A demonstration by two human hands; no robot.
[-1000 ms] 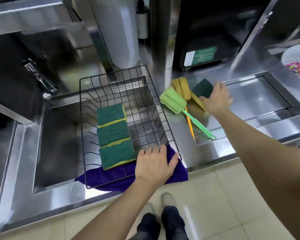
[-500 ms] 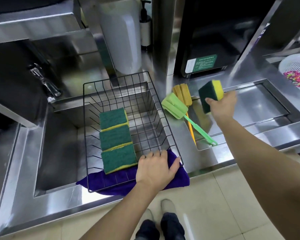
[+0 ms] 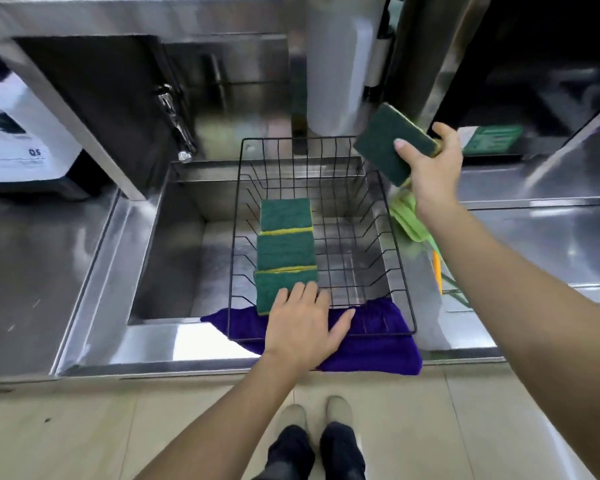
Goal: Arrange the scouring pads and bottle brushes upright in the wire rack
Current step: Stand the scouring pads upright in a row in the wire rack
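A black wire rack (image 3: 400, 258) sits over a steel sink, its front on a purple cloth (image 3: 371, 348). Three green-and-yellow scouring pads (image 3: 286, 251) stand in a row in its left half. My left hand (image 3: 305, 323) lies flat on the rack's front edge, fingers spread, touching the nearest pad. My right hand (image 3: 430, 168) holds a fourth scouring pad (image 3: 388, 142) in the air above the rack's back right corner. A green bottle brush (image 3: 407, 216) and an orange one (image 3: 438, 268) lie on the counter right of the rack, partly hidden by my right arm.
The steel sink (image 3: 167, 244) lies under the rack, with a tap (image 3: 172, 112) at the back left. A white cylinder (image 3: 336, 64) and a pump bottle (image 3: 378, 57) stand behind the rack. A second basin (image 3: 551, 244) is to the right. My feet are on the tiled floor.
My right hand picked a scouring pad off the counter, lifted it and carried it left over the rack's back right corner. My left hand stayed on the rack's front edge.
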